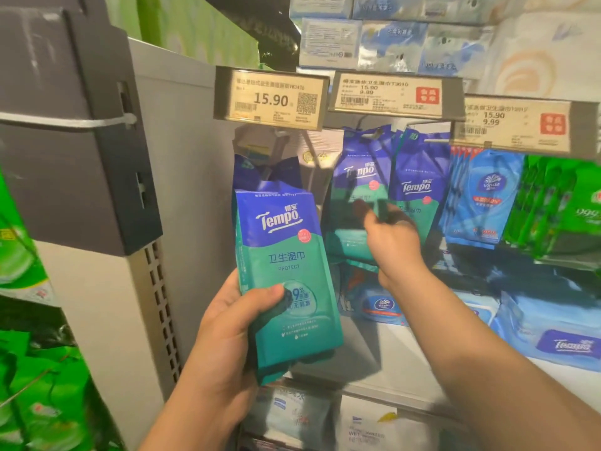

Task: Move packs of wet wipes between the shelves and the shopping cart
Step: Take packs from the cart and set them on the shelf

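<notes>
— Gripping one Tempo pack by its lower edge, the left hand keeps it upright at six o'clock?

— Yes, thumb across the front, probably for the cart. The right hand pinches a hanging pack at one o'clock, likely to unhook it.

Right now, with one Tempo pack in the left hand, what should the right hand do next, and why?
Probably draw the hanging Tempo pack forward off its peg. The right hand already has a grip on it, while the left hand is occupied holding the Tempo pack.
</notes>
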A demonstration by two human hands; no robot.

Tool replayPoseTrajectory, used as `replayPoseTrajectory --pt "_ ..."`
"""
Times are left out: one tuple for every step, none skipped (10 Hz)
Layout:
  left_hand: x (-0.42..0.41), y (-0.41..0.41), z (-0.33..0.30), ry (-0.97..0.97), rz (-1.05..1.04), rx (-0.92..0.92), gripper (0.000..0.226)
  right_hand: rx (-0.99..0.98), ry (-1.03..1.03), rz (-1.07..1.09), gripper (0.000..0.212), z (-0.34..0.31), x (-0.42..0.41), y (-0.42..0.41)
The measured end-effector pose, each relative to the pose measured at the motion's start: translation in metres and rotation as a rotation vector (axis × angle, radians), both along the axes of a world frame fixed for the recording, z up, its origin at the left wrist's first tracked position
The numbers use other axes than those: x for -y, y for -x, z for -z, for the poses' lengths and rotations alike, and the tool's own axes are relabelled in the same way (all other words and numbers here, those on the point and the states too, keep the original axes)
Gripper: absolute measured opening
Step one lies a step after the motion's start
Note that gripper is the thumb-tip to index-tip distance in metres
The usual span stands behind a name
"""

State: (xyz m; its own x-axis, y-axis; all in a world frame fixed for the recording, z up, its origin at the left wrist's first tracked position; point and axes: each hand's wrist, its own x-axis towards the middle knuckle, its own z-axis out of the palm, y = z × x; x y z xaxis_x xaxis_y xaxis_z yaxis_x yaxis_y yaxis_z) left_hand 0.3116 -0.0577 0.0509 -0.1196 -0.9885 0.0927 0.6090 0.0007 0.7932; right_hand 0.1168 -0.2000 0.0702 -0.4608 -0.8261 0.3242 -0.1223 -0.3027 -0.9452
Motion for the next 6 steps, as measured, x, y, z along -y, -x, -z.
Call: replayPoseTrajectory --pt "0.001 0.000 -0.001 0.001 -0.006 -0.001 0.051 -0.006 -0.028 -0.065 0.013 0.001 0.011 0.002" --pt "0.003 -0.001 -0.004 0.007 -0.014 0.009 0.046 -0.040 -0.007 -0.074 0.012 0.002 0.023 0.004" --pt "0.003 -0.001 -0.006 0.008 -0.006 0.006 0.047 0.048 -0.036 -0.049 0.017 0.009 0.030 0.008" --pt "0.004 -0.001 -0.006 0.028 0.011 -0.010 0.046 0.285 -0.223 -0.115 0.050 0.008 0.027 0.006" --pt "0.006 -0.002 -0.003 0.047 0.020 0.015 0.052 -0.151 -0.373 0.025 0.073 0.012 0.011 0.008" --pt "0.007 -0.002 -0.004 0.072 0.038 0.021 0.059 -0.022 -0.419 0.002 0.037 0.024 0.022 0.016"
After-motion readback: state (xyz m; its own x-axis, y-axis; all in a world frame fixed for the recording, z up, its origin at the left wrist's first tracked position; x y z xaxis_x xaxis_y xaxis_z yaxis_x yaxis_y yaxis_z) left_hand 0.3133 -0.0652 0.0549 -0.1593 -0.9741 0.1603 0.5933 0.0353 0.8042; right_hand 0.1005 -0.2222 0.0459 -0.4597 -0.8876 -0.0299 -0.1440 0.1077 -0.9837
